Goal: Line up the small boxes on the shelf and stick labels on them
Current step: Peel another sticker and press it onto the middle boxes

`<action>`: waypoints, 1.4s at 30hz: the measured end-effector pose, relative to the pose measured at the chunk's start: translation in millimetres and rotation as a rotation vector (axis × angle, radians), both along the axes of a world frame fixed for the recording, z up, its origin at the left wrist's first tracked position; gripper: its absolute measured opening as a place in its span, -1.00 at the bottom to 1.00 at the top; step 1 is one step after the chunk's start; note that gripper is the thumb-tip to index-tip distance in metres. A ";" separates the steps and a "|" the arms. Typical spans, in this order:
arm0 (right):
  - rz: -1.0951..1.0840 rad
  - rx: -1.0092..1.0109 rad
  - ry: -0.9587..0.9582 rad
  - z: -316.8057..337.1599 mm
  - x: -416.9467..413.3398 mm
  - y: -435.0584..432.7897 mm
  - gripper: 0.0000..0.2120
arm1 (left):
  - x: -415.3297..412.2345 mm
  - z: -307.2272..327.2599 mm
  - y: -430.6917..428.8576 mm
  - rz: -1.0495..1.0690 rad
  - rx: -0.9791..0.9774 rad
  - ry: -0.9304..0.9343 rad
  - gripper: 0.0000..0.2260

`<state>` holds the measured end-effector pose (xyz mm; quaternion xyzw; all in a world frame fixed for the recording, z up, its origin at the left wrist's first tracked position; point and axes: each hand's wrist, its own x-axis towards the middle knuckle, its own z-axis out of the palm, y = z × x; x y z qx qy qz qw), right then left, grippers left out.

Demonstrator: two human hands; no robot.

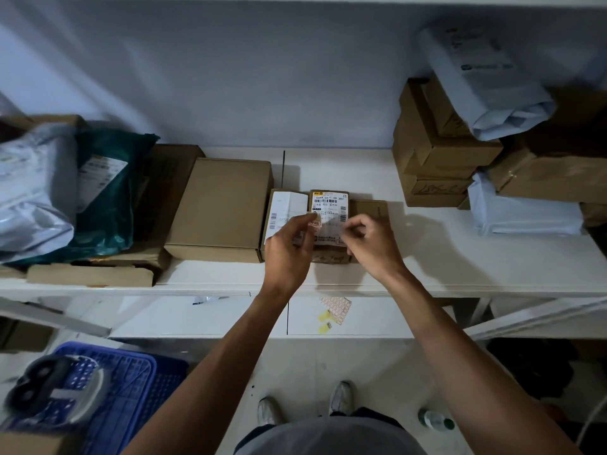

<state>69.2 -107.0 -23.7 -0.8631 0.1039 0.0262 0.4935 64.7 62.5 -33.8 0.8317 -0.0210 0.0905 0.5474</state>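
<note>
Three small cardboard boxes stand side by side on the white shelf (427, 257): a left box (285, 205) with a white label, a middle box (330, 200) with a barcode label, and a plain right box (369, 208). My left hand (289, 247) pinches a small sticker sheet (313, 224) over the middle box. Just right of it, my right hand (371, 241) has fingertips pinched together at the sheet's edge; whether a sticker sits between them is not visible.
Larger cardboard boxes (223, 208) and plastic mailer bags (36, 188) fill the shelf's left. Stacked boxes (437, 152) and pale mailers (525, 211) crowd the right. A label sheet (335, 308) lies on the lower shelf. A blue crate (138, 382) stands on the floor left.
</note>
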 end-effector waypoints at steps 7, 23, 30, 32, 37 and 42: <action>0.047 0.066 -0.090 2.7 5.3 14.8 -0.91 | -1.0 11.3 -1.3 -0.038 -0.261 0.126 -0.79; 0.134 -0.035 -0.325 18.2 1.5 25.9 -0.83 | -1.0 30.2 4.1 -0.064 -0.593 0.238 -0.77; 0.138 -0.091 -0.327 20.8 4.7 32.0 -0.86 | 0.4 31.7 11.0 -0.054 -0.604 0.236 -0.66; 0.145 -0.082 -0.322 21.6 5.1 34.2 -0.88 | 0.9 30.2 13.8 -0.049 -0.593 0.244 -0.65; 0.168 -0.069 -0.288 22.9 5.5 40.9 -0.87 | 1.7 28.8 22.6 -0.040 -0.583 0.252 -0.67; 0.148 0.029 -0.260 28.2 4.7 51.6 -0.96 | -0.4 30.5 28.3 -0.010 -0.543 0.254 -0.71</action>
